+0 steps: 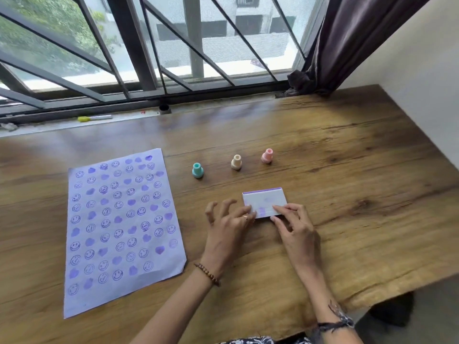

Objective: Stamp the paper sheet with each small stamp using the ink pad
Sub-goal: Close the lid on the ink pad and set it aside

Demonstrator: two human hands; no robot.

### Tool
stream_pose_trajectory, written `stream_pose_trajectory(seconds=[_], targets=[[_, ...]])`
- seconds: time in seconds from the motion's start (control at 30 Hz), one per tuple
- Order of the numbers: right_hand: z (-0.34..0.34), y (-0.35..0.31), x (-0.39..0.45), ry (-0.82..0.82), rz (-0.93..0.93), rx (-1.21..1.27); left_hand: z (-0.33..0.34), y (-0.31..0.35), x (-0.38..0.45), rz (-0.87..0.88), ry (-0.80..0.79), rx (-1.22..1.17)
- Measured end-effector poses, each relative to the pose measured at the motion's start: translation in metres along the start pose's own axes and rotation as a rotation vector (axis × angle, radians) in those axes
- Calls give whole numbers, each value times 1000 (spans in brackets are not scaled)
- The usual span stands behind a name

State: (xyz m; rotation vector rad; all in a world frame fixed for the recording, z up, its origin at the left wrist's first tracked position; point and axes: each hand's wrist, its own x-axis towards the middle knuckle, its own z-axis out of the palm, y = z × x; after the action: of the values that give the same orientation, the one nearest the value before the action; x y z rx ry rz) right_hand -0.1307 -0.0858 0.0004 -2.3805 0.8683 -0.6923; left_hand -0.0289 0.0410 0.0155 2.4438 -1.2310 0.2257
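Hands meet at the closed ink pad (263, 202), a small white case with a purple strip along its far edge, lying flat on the wooden table (347, 170) right of centre. The left hand (228, 227) touches the case's near-left corner with thumb and 1 finger, the other fingers spread and arched above the wood. The right hand (295, 224) lays its fingertips on the near-right part of the lid, fingers close together and pressing flat rather than wrapped around it.

Beyond the case stand 3 small stamps in a slanting row, upright and well apart from each other: the teal stamp (198, 170) nearest and leftmost, the cream stamp (236, 162) in the middle, the pink stamp (267, 156) farthest and rightmost. Bare wood separates them from the pad.

To the left lies the paper sheet (119, 229), lilac, flat, densely covered with purple smiley faces and hearts; its right edge runs just left of the teal stamp and of the left wrist, its near-right corner looks clipped. Its near edge sits close to the table's near edge.

Open tabletop stretches right of the pad to the wall and the table's right edge. At the far side, a yellow-capped pen (94, 117) lies on the window sill.
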Motion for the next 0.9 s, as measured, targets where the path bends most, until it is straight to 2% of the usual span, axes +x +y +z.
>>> stream_pose_trajectory(seconds=[0.33, 0.47, 0.6, 0.73, 0.8, 0.9], targets=[[-4, 31, 36, 214, 118, 89, 24, 42, 65, 34, -125, -60], [-6, 29, 35, 188, 113, 108, 26, 37, 60, 32, -113, -126], [-6, 19, 25, 169, 109, 69, 22, 28, 43, 14, -272, -170], [10, -16, -6, 52, 58, 61, 1, 5, -2, -129, -218, -260], [24, -42, -27, -64, 4, 108, -12, -12, -33, -240, -144, -298], [44, -82, -53, -260, -78, 173, -30, -37, -75, -431, -48, -220]])
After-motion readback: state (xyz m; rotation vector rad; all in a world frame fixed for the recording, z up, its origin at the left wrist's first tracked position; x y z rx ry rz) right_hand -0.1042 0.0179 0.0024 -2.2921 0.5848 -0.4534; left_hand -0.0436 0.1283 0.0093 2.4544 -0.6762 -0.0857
